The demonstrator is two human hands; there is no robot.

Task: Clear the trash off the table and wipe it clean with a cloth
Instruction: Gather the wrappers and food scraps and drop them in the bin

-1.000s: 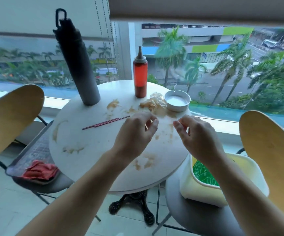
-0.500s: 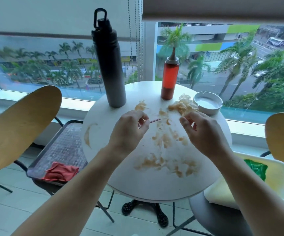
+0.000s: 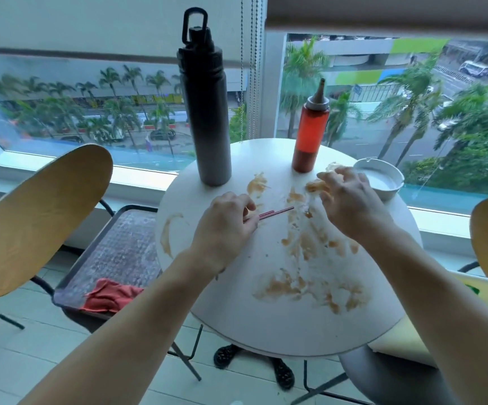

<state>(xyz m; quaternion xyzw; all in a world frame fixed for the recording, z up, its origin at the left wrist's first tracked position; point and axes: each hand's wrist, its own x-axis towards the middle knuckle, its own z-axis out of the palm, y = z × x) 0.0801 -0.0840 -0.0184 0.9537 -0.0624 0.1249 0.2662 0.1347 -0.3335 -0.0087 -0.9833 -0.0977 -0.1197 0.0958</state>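
A round white table [image 3: 237, 311] carries brown smears [image 3: 304, 285] across its middle and front. Two thin red chopsticks [image 3: 278, 212] lie on it; my left hand [image 3: 225, 229] has its fingertips pinched on their near end. My right hand [image 3: 351, 200] hovers with fingers spread over a crumpled, stained wrapper [image 3: 314, 186] beside the sauce bottle, touching it and hiding most of it. A red cloth [image 3: 111, 295] lies on a dark tray [image 3: 120, 247] on the chair seat to the left.
A tall black flask [image 3: 207, 112] and a red sauce bottle [image 3: 310, 133] stand at the table's back. A white ashtray [image 3: 383, 182] sits at the right rim. A pale bin [image 3: 397, 340] stands on the right chair. Wooden chair backs [image 3: 38, 217] flank the table.
Both hands have reached forward: the left has come down onto the chopsticks, and the right has moved out over the crumpled wrapper. The view has swung left.
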